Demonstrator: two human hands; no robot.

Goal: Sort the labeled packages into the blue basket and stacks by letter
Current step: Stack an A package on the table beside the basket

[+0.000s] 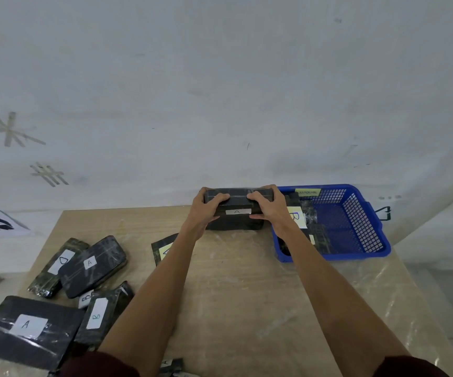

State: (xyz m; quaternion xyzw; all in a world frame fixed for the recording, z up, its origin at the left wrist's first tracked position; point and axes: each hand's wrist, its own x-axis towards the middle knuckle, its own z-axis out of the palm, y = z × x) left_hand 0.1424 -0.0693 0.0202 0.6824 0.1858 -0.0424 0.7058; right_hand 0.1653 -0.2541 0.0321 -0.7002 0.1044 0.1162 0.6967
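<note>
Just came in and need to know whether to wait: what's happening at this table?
A person is sorting dark wrapped packages by letter. The left hand and right hand both grip a package marked A at the far edge of the table, apparently atop another dark package, beside the blue basket. The basket holds a few, including a package marked B. More lettered packages lie loose at the left.

**Open middle, crowded edges**

The worktop (pixel 236 281) lies bare through its centre and near right. Loose packages (pixel 92 265) crowd the near left, and a flat package (pixel 161 251) sits under the left forearm. At the far edge the stack (pixel 233 225) (left hand (pixel 206 210) and right hand (pixel 268 208) grip its top package (pixel 237 195)) stands beside the blue basket (pixel 377 235). Any gap between them seems slight, though the right hand hides it. The wall (pixel 219 104) closes off the back.
</note>
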